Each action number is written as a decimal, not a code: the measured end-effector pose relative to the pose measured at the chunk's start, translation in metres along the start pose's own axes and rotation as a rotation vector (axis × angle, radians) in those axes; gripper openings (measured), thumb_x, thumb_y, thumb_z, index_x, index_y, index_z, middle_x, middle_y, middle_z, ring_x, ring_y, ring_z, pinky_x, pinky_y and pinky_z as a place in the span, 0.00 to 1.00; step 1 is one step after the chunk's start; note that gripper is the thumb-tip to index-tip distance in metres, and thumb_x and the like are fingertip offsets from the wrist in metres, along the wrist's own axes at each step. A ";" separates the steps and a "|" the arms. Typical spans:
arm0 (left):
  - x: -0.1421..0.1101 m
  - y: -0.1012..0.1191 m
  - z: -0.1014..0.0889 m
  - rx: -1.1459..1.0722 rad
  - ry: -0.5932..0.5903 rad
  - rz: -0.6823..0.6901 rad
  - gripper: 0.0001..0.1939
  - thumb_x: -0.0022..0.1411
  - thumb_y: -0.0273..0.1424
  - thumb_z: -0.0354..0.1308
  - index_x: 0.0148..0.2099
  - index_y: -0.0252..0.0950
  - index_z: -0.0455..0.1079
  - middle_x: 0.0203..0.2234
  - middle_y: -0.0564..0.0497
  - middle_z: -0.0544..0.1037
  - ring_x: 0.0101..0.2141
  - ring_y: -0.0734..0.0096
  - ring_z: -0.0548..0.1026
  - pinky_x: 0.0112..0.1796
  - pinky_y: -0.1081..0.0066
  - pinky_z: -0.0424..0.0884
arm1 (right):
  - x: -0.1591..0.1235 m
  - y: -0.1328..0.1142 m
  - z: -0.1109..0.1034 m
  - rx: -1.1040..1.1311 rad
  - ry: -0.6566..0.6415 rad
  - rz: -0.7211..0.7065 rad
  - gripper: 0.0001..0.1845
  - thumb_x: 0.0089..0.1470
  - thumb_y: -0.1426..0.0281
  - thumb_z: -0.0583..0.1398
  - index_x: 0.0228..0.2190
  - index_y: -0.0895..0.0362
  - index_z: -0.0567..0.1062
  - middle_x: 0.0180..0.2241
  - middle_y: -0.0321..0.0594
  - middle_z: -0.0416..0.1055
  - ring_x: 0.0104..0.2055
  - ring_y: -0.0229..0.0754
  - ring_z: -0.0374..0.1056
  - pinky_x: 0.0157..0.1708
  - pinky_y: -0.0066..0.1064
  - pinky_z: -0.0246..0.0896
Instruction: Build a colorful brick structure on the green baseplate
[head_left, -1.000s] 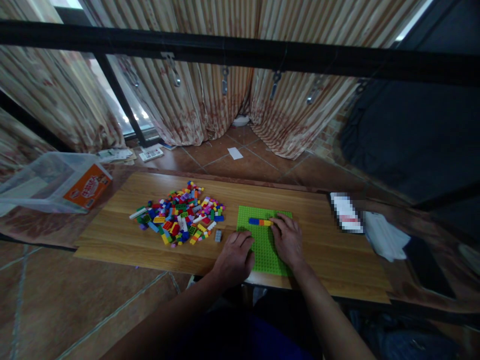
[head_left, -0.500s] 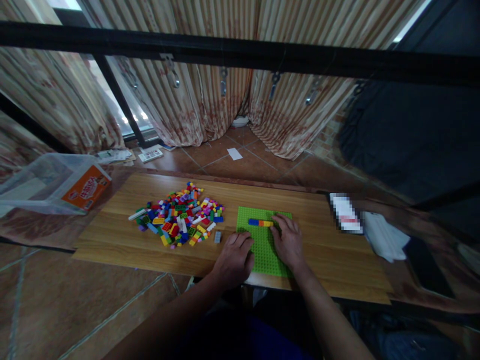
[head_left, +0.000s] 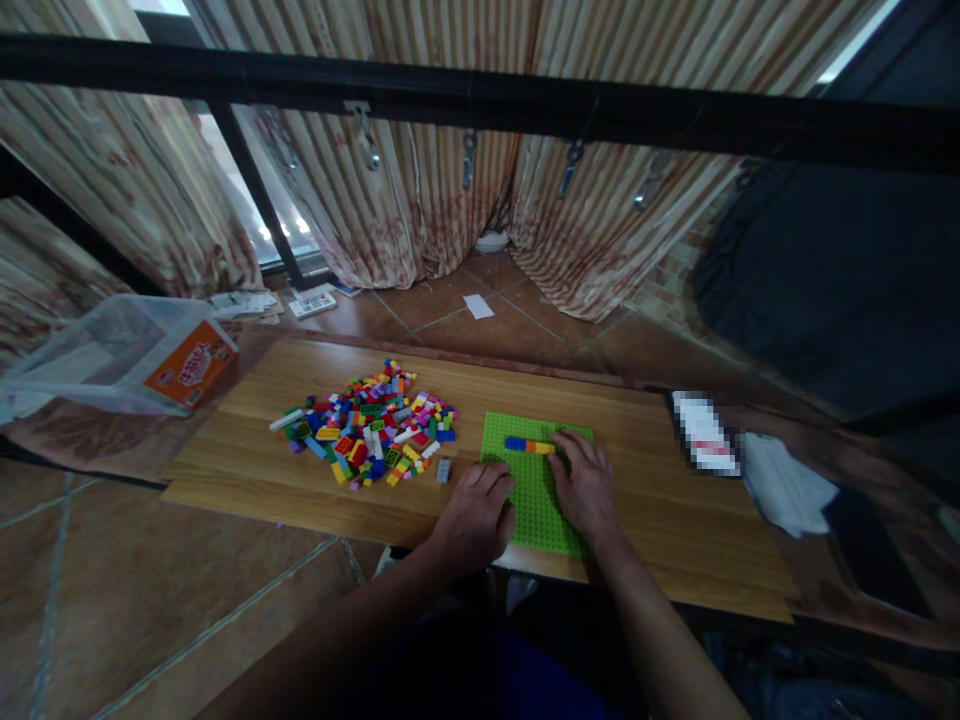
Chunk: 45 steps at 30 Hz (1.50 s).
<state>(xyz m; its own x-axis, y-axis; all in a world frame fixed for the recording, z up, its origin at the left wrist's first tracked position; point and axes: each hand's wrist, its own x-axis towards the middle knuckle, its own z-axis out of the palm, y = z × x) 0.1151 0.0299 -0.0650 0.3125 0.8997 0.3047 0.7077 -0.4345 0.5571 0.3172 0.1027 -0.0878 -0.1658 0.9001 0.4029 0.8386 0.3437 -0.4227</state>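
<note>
The left hand (head_left: 475,515) is nearest, its fingers curled at the left edge of the green board (head_left: 536,500); I cannot tell if they hold anything. The right hand (head_left: 585,483) is bent over the board, fingers a little apart, tips at the yellow end of the blue, orange and yellow row of bricks (head_left: 529,446). That row lies on the far part of the board. A gray brick (head_left: 443,470) sits between the left hand and the big brick pile (head_left: 371,425). Far off hang striped curtains (head_left: 442,200)

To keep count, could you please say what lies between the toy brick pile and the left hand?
A lone gray brick lies there, in the head view.
</note>
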 end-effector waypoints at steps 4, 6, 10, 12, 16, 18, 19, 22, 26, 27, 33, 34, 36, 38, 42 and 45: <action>0.000 0.000 0.000 0.007 -0.005 -0.001 0.17 0.60 0.27 0.55 0.52 0.33 0.68 0.53 0.40 0.71 0.52 0.55 0.68 0.55 0.52 0.66 | 0.000 0.000 0.000 -0.010 -0.015 0.003 0.20 0.63 0.61 0.50 0.50 0.54 0.73 0.53 0.48 0.70 0.55 0.51 0.61 0.53 0.49 0.57; 0.000 0.000 0.000 0.011 -0.002 0.000 0.17 0.60 0.27 0.55 0.52 0.34 0.68 0.53 0.41 0.71 0.52 0.55 0.67 0.55 0.51 0.67 | 0.000 0.000 -0.001 -0.011 -0.021 0.000 0.20 0.63 0.61 0.50 0.50 0.54 0.73 0.53 0.48 0.70 0.55 0.51 0.61 0.53 0.49 0.57; 0.000 0.000 0.000 0.016 0.002 0.006 0.17 0.60 0.26 0.54 0.52 0.34 0.68 0.53 0.41 0.71 0.52 0.55 0.68 0.54 0.51 0.68 | 0.000 0.000 -0.001 -0.004 -0.007 -0.011 0.19 0.63 0.61 0.50 0.48 0.53 0.74 0.53 0.47 0.70 0.54 0.51 0.62 0.52 0.49 0.57; 0.000 0.001 -0.001 0.020 0.002 0.005 0.17 0.60 0.26 0.54 0.52 0.34 0.68 0.53 0.41 0.71 0.52 0.55 0.68 0.54 0.52 0.67 | 0.000 0.000 -0.001 -0.002 0.001 -0.012 0.19 0.63 0.60 0.51 0.48 0.53 0.75 0.52 0.47 0.70 0.53 0.51 0.62 0.52 0.49 0.57; 0.001 0.000 -0.001 0.024 -0.003 0.011 0.16 0.60 0.27 0.54 0.52 0.34 0.68 0.52 0.41 0.71 0.52 0.55 0.68 0.55 0.52 0.67 | 0.000 0.001 0.000 -0.014 -0.006 -0.014 0.19 0.63 0.60 0.50 0.46 0.53 0.76 0.52 0.47 0.70 0.53 0.51 0.62 0.52 0.49 0.57; 0.001 0.000 -0.001 0.024 -0.003 0.014 0.16 0.60 0.27 0.54 0.51 0.34 0.68 0.52 0.41 0.71 0.52 0.55 0.68 0.55 0.52 0.67 | 0.000 0.000 0.000 -0.022 -0.008 -0.008 0.19 0.63 0.60 0.50 0.45 0.53 0.76 0.52 0.46 0.70 0.53 0.51 0.62 0.52 0.49 0.57; 0.001 0.000 -0.001 0.023 -0.003 0.013 0.16 0.60 0.27 0.54 0.51 0.34 0.68 0.52 0.41 0.71 0.52 0.55 0.68 0.54 0.52 0.67 | 0.000 0.000 0.000 -0.025 -0.010 -0.004 0.19 0.63 0.60 0.50 0.45 0.53 0.76 0.52 0.46 0.70 0.53 0.51 0.62 0.52 0.48 0.57; 0.000 0.000 -0.001 0.023 -0.005 0.007 0.16 0.60 0.27 0.54 0.51 0.34 0.68 0.53 0.41 0.71 0.52 0.55 0.68 0.54 0.52 0.67 | 0.000 -0.002 -0.001 -0.031 -0.015 0.007 0.18 0.64 0.60 0.50 0.45 0.53 0.76 0.53 0.46 0.70 0.53 0.51 0.62 0.52 0.48 0.57; 0.003 0.005 -0.004 0.006 -0.007 -0.028 0.18 0.59 0.26 0.55 0.53 0.34 0.67 0.52 0.41 0.71 0.52 0.55 0.68 0.55 0.53 0.67 | 0.001 -0.004 -0.002 -0.036 -0.020 0.025 0.19 0.64 0.60 0.50 0.45 0.53 0.76 0.53 0.46 0.70 0.53 0.51 0.62 0.52 0.47 0.56; 0.006 0.007 -0.005 0.006 -0.007 -0.046 0.20 0.59 0.27 0.55 0.54 0.34 0.66 0.52 0.41 0.71 0.52 0.54 0.68 0.54 0.53 0.67 | 0.001 -0.004 -0.002 -0.035 -0.021 0.028 0.19 0.64 0.59 0.50 0.44 0.53 0.76 0.53 0.46 0.70 0.53 0.51 0.62 0.52 0.47 0.56; 0.037 0.025 0.005 0.186 -0.061 -0.116 0.30 0.61 0.36 0.58 0.63 0.34 0.60 0.59 0.35 0.64 0.55 0.44 0.65 0.54 0.44 0.63 | 0.002 -0.004 -0.001 -0.020 -0.017 0.025 0.20 0.64 0.59 0.50 0.44 0.52 0.77 0.52 0.47 0.70 0.51 0.50 0.62 0.52 0.48 0.57; 0.041 0.027 0.008 0.222 -0.081 -0.114 0.30 0.61 0.36 0.58 0.63 0.35 0.60 0.60 0.35 0.63 0.56 0.43 0.63 0.55 0.42 0.62 | 0.002 -0.004 -0.001 -0.016 -0.013 0.022 0.20 0.64 0.59 0.50 0.44 0.52 0.78 0.52 0.47 0.70 0.51 0.50 0.62 0.52 0.48 0.57; 0.046 0.030 0.015 0.281 -0.116 -0.120 0.29 0.63 0.38 0.57 0.64 0.37 0.59 0.62 0.37 0.62 0.59 0.43 0.61 0.56 0.40 0.59 | 0.003 -0.004 -0.001 -0.010 -0.001 0.020 0.20 0.64 0.59 0.50 0.43 0.52 0.78 0.52 0.46 0.71 0.52 0.49 0.63 0.52 0.49 0.56; 0.047 0.032 0.019 0.318 -0.139 -0.138 0.29 0.65 0.39 0.54 0.65 0.38 0.58 0.63 0.37 0.60 0.61 0.44 0.59 0.58 0.39 0.56 | 0.003 -0.004 -0.002 -0.001 0.006 0.024 0.20 0.64 0.58 0.50 0.43 0.52 0.78 0.52 0.46 0.70 0.52 0.49 0.63 0.52 0.48 0.56; 0.046 0.031 0.020 0.331 -0.160 -0.157 0.28 0.66 0.41 0.51 0.66 0.39 0.57 0.64 0.38 0.59 0.62 0.47 0.58 0.59 0.39 0.55 | 0.003 -0.006 -0.003 0.020 0.008 0.042 0.19 0.63 0.58 0.51 0.42 0.52 0.79 0.52 0.45 0.71 0.51 0.49 0.63 0.52 0.47 0.57; 0.047 0.030 0.020 0.317 -0.164 -0.147 0.28 0.66 0.40 0.51 0.66 0.39 0.58 0.66 0.40 0.57 0.63 0.47 0.56 0.59 0.37 0.53 | 0.003 -0.006 -0.004 0.042 0.005 0.053 0.19 0.63 0.59 0.52 0.43 0.52 0.79 0.52 0.45 0.71 0.52 0.49 0.63 0.52 0.47 0.57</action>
<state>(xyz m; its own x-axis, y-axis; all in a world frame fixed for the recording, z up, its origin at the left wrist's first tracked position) 0.1640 0.0599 -0.0490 0.2720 0.9574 0.0970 0.9053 -0.2888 0.3115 0.3134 0.1023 -0.0808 -0.1187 0.9162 0.3828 0.8235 0.3062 -0.4775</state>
